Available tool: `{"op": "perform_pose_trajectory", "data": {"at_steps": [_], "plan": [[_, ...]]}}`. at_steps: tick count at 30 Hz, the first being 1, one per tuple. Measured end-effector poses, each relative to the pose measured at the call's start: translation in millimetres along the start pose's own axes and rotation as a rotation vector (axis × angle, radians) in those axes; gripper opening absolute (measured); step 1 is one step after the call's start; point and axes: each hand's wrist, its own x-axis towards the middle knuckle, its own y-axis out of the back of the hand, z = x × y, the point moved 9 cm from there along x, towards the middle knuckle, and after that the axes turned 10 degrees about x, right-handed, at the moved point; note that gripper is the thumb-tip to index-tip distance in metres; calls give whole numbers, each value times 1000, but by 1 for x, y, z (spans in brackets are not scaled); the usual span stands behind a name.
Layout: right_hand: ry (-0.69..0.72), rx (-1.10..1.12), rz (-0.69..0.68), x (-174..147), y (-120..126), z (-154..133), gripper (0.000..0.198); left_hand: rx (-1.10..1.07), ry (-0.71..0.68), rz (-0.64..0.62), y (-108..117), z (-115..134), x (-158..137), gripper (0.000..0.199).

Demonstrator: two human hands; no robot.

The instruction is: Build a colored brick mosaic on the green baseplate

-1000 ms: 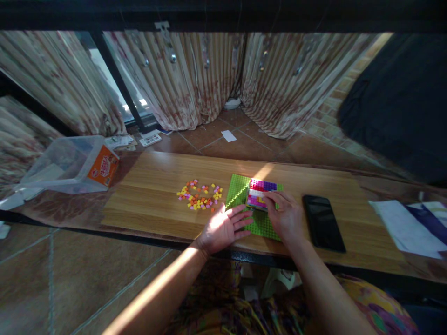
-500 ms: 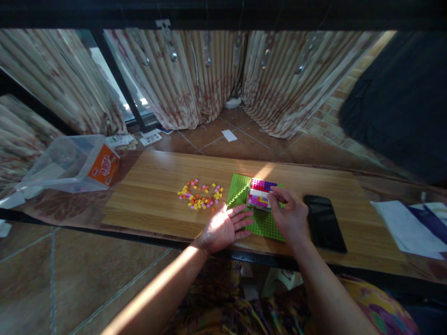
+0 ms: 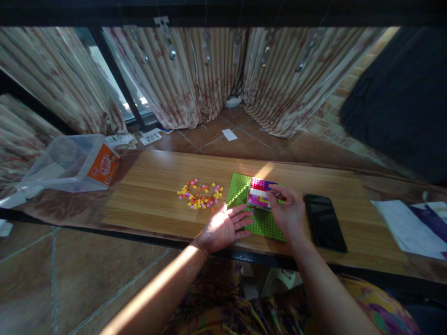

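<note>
A green studded baseplate (image 3: 265, 227) lies on the wooden board in front of me. On it stands a block of small building bricks (image 3: 259, 192) in rows of pink, red, white, purple and yellow. My right hand (image 3: 288, 211) is over the right side of this block, thumb and fingers pinched together at its edge; whatever is between the fingertips is hidden. My left hand (image 3: 221, 226) rests palm up at the baseplate's near left edge, fingers spread, with nothing visible in it. Left of the baseplate, loose small bricks (image 3: 199, 203) in orange, yellow and pink lie scattered.
A black phone (image 3: 325, 223) lies right of the baseplate on the wooden board (image 3: 150, 195). Papers (image 3: 408, 228) are at the far right. A clear plastic bin (image 3: 70, 163) with an orange label stands at the left. Curtains hang behind the table.
My right hand has shifted very slightly left over the brick block. My left hand and the loose bricks stay where they were.
</note>
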Motion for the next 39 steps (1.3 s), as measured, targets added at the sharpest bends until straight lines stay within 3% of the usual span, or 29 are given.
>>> {"op": "perform_pose_trajectory", "data": {"at_steps": [19,24,26,28,32,34,36,39], "plan": [[169,-74,-53,-3,-5,-12,19,31,-19,14,-3,1,-2,60],[266,-102,32,-13,9,-34,20,108,-116,23,-9,7,-26,53],[297,-87,-13,-20,3,-48,18,176,-163,57,-9,15,-42,48],[314,-54,-144,-31,-17,-62,17,285,-218,169,2,29,-60,43],[286,-50,-415,-61,-75,-74,18,595,-364,630,53,73,-103,33],[264,-108,-463,-71,-98,-73,21,770,-440,815,73,97,-123,27],[253,-184,-470,-75,-116,-73,22,956,-508,924,83,117,-136,22],[253,-245,-454,-76,-132,-74,23,1224,-528,975,84,131,-138,21]]}}
